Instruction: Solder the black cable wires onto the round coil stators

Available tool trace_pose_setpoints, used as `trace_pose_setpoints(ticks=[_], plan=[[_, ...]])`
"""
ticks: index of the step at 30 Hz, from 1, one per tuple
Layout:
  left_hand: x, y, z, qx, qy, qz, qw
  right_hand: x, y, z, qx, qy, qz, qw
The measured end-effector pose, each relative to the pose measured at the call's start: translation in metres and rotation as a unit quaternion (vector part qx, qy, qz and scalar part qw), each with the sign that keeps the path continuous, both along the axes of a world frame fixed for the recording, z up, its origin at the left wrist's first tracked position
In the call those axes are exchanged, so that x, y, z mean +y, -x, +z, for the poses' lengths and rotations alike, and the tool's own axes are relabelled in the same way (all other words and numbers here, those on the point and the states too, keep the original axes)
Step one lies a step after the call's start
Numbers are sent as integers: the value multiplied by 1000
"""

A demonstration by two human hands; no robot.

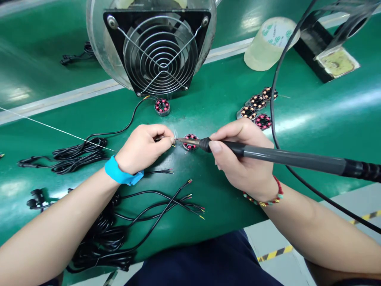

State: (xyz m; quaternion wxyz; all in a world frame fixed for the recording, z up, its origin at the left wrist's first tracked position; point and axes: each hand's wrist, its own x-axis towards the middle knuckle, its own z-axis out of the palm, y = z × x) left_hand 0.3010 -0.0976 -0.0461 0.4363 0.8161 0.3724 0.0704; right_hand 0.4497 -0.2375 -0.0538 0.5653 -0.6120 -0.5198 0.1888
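My right hand (244,155) is closed around the dark grey handle of a soldering iron (285,157), whose tip points left. Between thumb and forefinger, my left hand (149,145) pinches thin wires (174,145), their ends right at the iron's tip. Just behind that tip, partly covered by the iron, lies a small round motor stator (189,146) with red windings. A thin pale strand (56,129) runs from the left edge to my left wrist, which wears a blue band. The exact joint between wires and tip is too small to make out.
A fan (162,59) with a wire guard stands at the back. Near it sits a wired stator (162,106); several more stators (257,103) are at right. Tape roll (270,43), iron stand (324,51) and coiled black cables (104,234) surround the work. The iron's cord (275,79) loops at right.
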Motion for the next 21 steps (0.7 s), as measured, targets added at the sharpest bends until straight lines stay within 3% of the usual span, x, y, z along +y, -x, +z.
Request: trace_pose_setpoints(ticks=[7,16,21], plan=[[0,0,0,5,5,4,1000,1,-2,-1,-5,-15,-28,999],[0,2,-2,-12,8,-10,1000,5,5,-7,-10,57,45,997],[6,2,-7,-25,9,-32,999,11,3,-20,-83,71,54,993]])
